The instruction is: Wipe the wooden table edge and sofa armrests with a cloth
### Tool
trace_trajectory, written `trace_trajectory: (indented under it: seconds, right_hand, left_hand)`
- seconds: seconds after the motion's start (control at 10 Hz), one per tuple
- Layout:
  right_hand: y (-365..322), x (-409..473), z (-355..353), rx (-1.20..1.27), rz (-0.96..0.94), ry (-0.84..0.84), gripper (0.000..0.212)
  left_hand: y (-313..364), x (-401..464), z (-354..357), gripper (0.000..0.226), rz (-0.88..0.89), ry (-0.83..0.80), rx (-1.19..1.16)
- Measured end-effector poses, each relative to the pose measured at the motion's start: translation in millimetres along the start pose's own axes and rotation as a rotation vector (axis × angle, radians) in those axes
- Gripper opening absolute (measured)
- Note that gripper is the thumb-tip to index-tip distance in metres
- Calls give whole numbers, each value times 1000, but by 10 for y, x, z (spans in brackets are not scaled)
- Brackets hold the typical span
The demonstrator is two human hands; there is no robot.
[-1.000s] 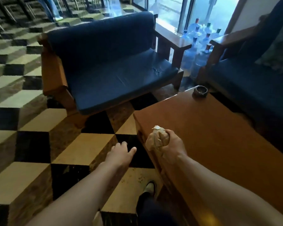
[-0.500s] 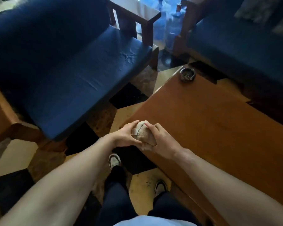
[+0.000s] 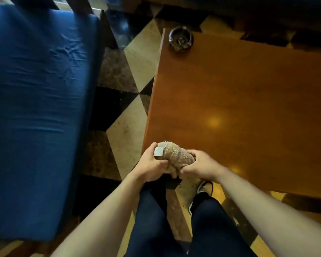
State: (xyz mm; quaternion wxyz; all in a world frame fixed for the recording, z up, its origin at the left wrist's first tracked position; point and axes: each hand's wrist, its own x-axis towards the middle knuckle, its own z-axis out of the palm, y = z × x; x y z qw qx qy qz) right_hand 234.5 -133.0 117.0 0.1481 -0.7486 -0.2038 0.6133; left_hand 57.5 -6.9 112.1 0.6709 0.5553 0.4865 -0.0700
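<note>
A bunched beige cloth (image 3: 176, 154) with a pale label at one end is gripped between both hands, just above the near left corner of the wooden table (image 3: 239, 108). My left hand (image 3: 152, 164) holds the labelled end. My right hand (image 3: 200, 166) clasps the other end. The table's left edge runs from that corner up the frame. A blue sofa seat cushion (image 3: 39, 108) fills the left side; its armrests are out of view.
A dark ashtray (image 3: 181, 38) stands at the table's far left corner. Checkered tile floor (image 3: 126, 130) forms a narrow gap between sofa and table. My legs in dark trousers and a shoe (image 3: 202, 188) are below the hands. Dark furniture lies beyond the table.
My left hand went from reaching over the floor to gripping the cloth with the right. The view swung downward and closer, so the sofa back, armrests and bottles left the frame.
</note>
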Motion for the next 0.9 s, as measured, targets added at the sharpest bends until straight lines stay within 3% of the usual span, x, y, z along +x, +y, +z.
trace_trajectory:
  seconds: [0.1,0.3,0.5,0.6,0.8,0.9]
  right_hand:
    - [94,204,162,60,50,60,38]
    - [310,1025,494,227,-6,326,46]
    - [489,1376,693,158,26,494,75]
    - [567,1296,759,127,39,563,81]
    - [516,751,584,201,146,540,77]
    - [369,409,480,135,103,490,74]
  left_hand:
    - [-193,139,-75,38,-1,10,35]
    - [-646,802,-114,39,62,151,161]
    - [-925,1130,-97,53,120,298,458]
    - [-964,1022,-158,66,65,311,592]
    - [-719,526,-367,69,30,289,712]
    - [-471,213,-403,73,64,303,728]
